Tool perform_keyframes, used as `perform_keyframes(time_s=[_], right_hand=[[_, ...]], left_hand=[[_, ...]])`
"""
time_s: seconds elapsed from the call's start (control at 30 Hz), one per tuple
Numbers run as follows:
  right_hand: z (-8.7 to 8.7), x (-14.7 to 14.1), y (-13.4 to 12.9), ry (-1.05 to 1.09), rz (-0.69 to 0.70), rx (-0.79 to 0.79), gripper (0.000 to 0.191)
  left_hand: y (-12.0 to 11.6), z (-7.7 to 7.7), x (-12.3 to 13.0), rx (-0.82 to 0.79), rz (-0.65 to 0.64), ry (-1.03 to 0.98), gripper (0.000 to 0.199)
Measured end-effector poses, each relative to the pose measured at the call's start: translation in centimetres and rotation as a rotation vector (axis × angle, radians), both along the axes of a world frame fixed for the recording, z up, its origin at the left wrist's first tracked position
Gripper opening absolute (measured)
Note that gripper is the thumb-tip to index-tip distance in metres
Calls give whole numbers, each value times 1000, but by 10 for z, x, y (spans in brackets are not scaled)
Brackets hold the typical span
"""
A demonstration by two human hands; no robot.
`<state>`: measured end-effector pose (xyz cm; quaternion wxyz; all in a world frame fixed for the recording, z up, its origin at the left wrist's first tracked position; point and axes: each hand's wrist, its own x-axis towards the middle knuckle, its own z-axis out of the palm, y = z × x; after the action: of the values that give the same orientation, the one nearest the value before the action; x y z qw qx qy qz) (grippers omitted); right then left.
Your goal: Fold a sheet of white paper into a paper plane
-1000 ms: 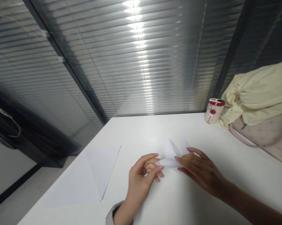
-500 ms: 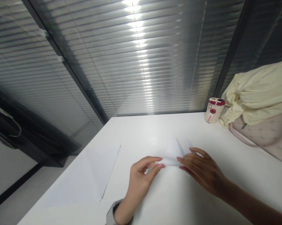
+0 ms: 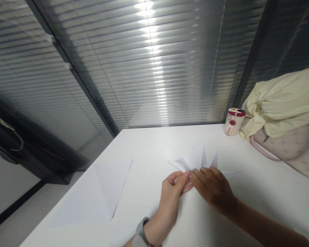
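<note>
A folded white paper [image 3: 195,160] with several pointed flaps spreads out behind my two hands, above the white table. My left hand [image 3: 176,187], a grey band on its wrist, pinches the paper's near edge between thumb and fingers. Right beside it, the fingers of my right hand [image 3: 213,185] are bent over the same edge and grip it, almost touching the left thumb. The part of the paper under my fingers is hidden.
Flat white paper [image 3: 93,193] with a crease lies at the left of the white table [image 3: 149,144]. At the back right stand a cream and red container [image 3: 234,122], a pale yellow cloth [image 3: 290,99] and a pink quilted bag [image 3: 295,142]. Blinds rise behind.
My left hand has moved right, close beside my right hand, which shifted slightly left. The folded paper now shows more flaps, spread to both sides.
</note>
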<state>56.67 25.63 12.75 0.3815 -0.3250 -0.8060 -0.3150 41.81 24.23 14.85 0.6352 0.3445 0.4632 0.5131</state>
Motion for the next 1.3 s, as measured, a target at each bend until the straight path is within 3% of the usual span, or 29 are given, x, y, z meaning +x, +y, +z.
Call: perform_keyframes(time_s=[0.13, 0.2, 0.27, 0.37, 0.43, 0.5, 0.57, 0.67, 0.73, 0.83, 0.97, 1.2, 1.3], right_hand=[[3, -32, -10, 9, -30, -83, 20], [15, -37, -25, 49, -30, -162, 25], [39, -26, -43, 82, 84, -211, 27], [87, 17, -61, 65, 355, -263, 17], [114, 48, -55, 266, 223, -334, 18], [126, 68, -33, 424, 46, -443, 18], [121, 70, -4, 470, 106, -683, 23], [91, 49, 32, 543, 369, -1180, 29], [69, 30, 43, 650, 515, -1446, 34], [49, 13, 43, 790, 572, -1675, 35], [41, 7, 36, 946, 574, -1729, 31], [40, 4, 36, 971, 600, -1688, 27], [45, 8, 37, 961, 678, -1676, 26]], left_hand=[[7, -8, -1, 46, 75, 86, 44], [11, -11, -8, 55, 119, 131, 46], [14, -9, -17, 83, 134, 179, 46], [16, 1, -28, 180, 110, 273, 47], [15, 11, -31, 253, 48, 321, 50], [11, 20, -31, 284, -81, 326, 49], [7, 25, -29, 266, -238, 302, 44], [1, 23, -25, 215, -410, 258, 40], [0, 18, -22, 200, -441, 253, 41], [0, 10, -21, 185, -408, 275, 41], [0, 4, -19, 165, -369, 259, 38], [-4, 4, -14, 219, -231, 285, 39], [-4, 4, -14, 196, -247, 265, 40]])
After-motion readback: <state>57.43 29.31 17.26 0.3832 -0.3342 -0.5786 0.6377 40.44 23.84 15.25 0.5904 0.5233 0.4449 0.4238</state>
